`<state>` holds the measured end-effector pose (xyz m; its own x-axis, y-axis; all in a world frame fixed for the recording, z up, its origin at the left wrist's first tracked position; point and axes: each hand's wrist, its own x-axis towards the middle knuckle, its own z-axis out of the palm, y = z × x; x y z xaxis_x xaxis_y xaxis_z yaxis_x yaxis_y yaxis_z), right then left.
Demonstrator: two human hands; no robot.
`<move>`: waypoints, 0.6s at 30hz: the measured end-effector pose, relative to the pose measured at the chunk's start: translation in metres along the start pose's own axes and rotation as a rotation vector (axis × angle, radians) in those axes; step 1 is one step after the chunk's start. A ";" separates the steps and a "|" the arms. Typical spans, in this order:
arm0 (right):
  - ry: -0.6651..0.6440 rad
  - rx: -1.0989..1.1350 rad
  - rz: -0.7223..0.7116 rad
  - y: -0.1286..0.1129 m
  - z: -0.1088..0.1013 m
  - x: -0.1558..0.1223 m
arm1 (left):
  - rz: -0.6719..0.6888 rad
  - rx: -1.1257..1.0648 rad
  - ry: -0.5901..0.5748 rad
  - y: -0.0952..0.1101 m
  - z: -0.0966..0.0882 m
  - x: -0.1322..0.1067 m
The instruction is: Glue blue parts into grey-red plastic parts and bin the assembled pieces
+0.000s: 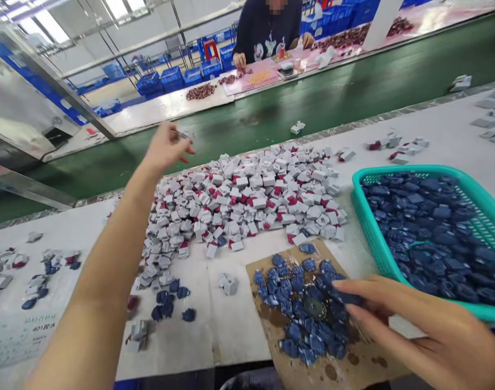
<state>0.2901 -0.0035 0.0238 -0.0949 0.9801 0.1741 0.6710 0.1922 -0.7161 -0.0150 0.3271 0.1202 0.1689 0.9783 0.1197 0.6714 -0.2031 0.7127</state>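
My left hand [168, 149] reaches out over the green conveyor belt [247, 122], its fingers apart. A blurred greyish spot shows by its fingertips; I cannot make out what it is. Low on the right, my right hand [418, 319] pinches a dark blue plastic piece [348, 292] between thumb and finger. That hand is above a brown cardboard sheet [284, 357], stained with wet spots, where many small dark blue pieces [286, 295] lie. Behind the cardboard spreads a big heap of white-and-red plastic parts [247, 200].
A teal basket [359, 216] full of dark blue pieces stands at right. Loose blue pieces [164, 306] and a single white part [227, 283] lie left of the cardboard. Across the belt a person [267, 32] works at a pink mat. A metal post [85, 114] rises at left.
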 end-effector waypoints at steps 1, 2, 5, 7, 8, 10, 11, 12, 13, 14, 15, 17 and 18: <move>-0.079 0.047 -0.025 -0.006 0.005 0.001 | -0.015 -0.094 0.048 0.003 -0.008 -0.019; -0.143 0.081 -0.037 -0.009 0.009 0.003 | -0.043 -0.189 0.091 0.004 -0.016 -0.040; -0.233 0.084 -0.066 -0.010 0.016 0.008 | -0.193 -0.464 0.127 0.004 -0.026 -0.108; -0.214 0.037 -0.140 -0.008 0.019 0.010 | -0.315 -0.629 0.096 0.000 -0.023 -0.155; -0.185 -0.003 -0.193 -0.007 0.019 0.010 | -0.373 -0.721 0.070 -0.003 -0.019 -0.177; -0.121 -0.106 -0.307 -0.006 0.020 0.011 | -0.472 -0.900 0.036 -0.008 -0.006 -0.217; -0.100 -0.158 -0.352 -0.006 0.020 0.011 | -0.518 -0.963 0.022 -0.010 0.002 -0.234; -0.086 -0.203 -0.384 -0.007 0.020 0.012 | -0.562 -1.003 0.021 -0.012 0.011 -0.250; -0.079 -0.239 -0.404 -0.007 0.021 0.012 | -0.599 -1.016 0.025 -0.013 0.021 -0.264; -0.076 -0.261 -0.415 -0.008 0.022 0.012 | -0.630 -1.021 0.033 -0.014 0.030 -0.276; -0.072 -0.271 -0.418 -0.008 0.024 0.012 | -0.656 -1.030 0.036 -0.014 0.040 -0.287; -0.063 -0.276 -0.412 -0.008 0.028 0.010 | -0.677 -1.053 0.053 -0.011 0.058 -0.303; -0.075 -0.276 -0.403 -0.008 0.030 0.009 | -0.677 -1.057 0.073 -0.009 0.065 -0.310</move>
<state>0.2623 0.0058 0.0109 -0.4328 0.8332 0.3441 0.7390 0.5466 -0.3939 -0.0267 0.0236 0.0314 -0.0458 0.8804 -0.4720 -0.3028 0.4380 0.8465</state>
